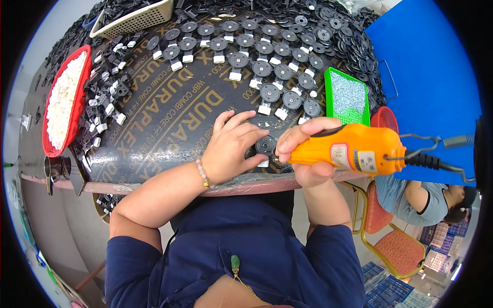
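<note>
My right hand (312, 149) is wrapped round an orange electric screwdriver (354, 150), whose cable leads off to the right. Its tip is hidden behind my fingers, close to the part by my left hand. My left hand (231, 146) rests at the table's near edge, thumb and fingers steadying a black round disc part (265, 145) with a white block under it. Beyond my hands, several more disc parts (270, 93) with white blocks stand in slanting rows on the dark printed board (179, 113).
To the right stands a green tray (328, 92) of small silvery screws, with a red cup (385, 119) beside it. A red basket (82, 102) of white pieces is at left. Black parts heap at the back near a beige basket (136, 21). A blue panel (426, 77) and another person (431, 203) are at right.
</note>
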Available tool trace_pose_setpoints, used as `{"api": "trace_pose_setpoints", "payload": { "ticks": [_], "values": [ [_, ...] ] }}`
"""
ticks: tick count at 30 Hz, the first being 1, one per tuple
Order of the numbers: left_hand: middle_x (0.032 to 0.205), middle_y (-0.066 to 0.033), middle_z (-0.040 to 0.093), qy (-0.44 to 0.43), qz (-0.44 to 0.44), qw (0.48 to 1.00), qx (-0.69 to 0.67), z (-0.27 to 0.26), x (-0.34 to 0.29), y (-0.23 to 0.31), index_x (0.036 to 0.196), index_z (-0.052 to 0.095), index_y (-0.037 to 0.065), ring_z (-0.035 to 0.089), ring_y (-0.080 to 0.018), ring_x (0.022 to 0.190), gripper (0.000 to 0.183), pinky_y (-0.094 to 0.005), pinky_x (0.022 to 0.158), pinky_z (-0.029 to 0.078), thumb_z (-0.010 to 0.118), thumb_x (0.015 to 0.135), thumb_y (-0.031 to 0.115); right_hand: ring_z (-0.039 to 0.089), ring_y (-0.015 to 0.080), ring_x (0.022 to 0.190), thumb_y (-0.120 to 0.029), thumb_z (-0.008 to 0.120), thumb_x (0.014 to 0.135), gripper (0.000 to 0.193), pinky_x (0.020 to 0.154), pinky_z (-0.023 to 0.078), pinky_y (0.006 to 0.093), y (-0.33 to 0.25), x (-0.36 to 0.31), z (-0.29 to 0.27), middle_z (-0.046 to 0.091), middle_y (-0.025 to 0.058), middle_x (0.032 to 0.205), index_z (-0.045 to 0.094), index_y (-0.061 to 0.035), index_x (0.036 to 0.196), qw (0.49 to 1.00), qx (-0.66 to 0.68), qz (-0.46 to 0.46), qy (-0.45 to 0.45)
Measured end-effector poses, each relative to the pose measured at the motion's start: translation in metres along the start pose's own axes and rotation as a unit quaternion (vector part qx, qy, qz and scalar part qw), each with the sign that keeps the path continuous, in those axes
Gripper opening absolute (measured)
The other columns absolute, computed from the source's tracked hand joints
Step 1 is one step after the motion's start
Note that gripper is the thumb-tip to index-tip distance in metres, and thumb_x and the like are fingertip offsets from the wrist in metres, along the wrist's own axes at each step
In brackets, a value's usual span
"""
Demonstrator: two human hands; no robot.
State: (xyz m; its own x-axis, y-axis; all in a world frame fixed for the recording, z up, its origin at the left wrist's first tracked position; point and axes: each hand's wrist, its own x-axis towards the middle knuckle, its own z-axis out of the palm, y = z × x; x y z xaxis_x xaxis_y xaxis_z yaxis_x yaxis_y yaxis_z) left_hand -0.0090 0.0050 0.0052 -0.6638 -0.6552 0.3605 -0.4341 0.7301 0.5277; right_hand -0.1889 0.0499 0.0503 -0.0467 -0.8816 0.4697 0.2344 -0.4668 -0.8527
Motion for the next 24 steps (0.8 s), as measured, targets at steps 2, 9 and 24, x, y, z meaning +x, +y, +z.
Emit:
{"api": "trace_pose_setpoints", "payload": {
  "ticks": [2, 9, 24],
  "values": [
    [0.107, -0.0021, 0.065, 0.005, -0.002, 1.000, -0.002, 0.001, 0.000, -0.001, 0.113, 0.068, 0.012, 0.048, -0.0253, 0.128, 0.049, -0.0507, 0.109, 0.027, 0.082, 0.069, 0.028, 0.059, 0.0171, 0.056, -0.067, 0.065, 0.079, 0.070, 0.057, 0.052, 0.0305, -0.002, -0.001, 0.004, 0.063, 0.0102, 0.074, 0.044, -0.0058, 0.105, 1.000, -0.025, -0.005, -0.015],
    [0.102, -0.0049, 0.065, 0.013, 0.006, 1.000, -0.012, 0.000, -0.003, 0.001, 0.109, 0.068, 0.009, 0.051, -0.0258, 0.124, 0.045, -0.0458, 0.105, 0.032, 0.081, 0.071, 0.029, 0.059, 0.0196, 0.056, -0.064, 0.069, 0.078, 0.068, 0.055, 0.051, 0.0323, 0.001, -0.010, 0.017, 0.063, 0.0111, 0.075, 0.045, -0.0064, 0.104, 1.000, -0.021, -0.009, 0.016],
    [0.096, -0.0105, 0.067, 0.148, -0.083, 0.950, 0.262, -0.151, 0.024, -0.145, 0.091, 0.067, 0.006, 0.060, -0.0326, 0.098, 0.028, -0.0425, 0.084, 0.048, 0.076, 0.076, 0.028, 0.050, 0.0125, 0.052, -0.070, 0.050, 0.089, 0.073, 0.047, 0.041, 0.0269, -0.050, -0.004, -0.065, 0.059, 0.0067, 0.077, 0.049, -0.0071, 0.126, 0.979, -0.072, -0.151, 0.118]
  ]
}}
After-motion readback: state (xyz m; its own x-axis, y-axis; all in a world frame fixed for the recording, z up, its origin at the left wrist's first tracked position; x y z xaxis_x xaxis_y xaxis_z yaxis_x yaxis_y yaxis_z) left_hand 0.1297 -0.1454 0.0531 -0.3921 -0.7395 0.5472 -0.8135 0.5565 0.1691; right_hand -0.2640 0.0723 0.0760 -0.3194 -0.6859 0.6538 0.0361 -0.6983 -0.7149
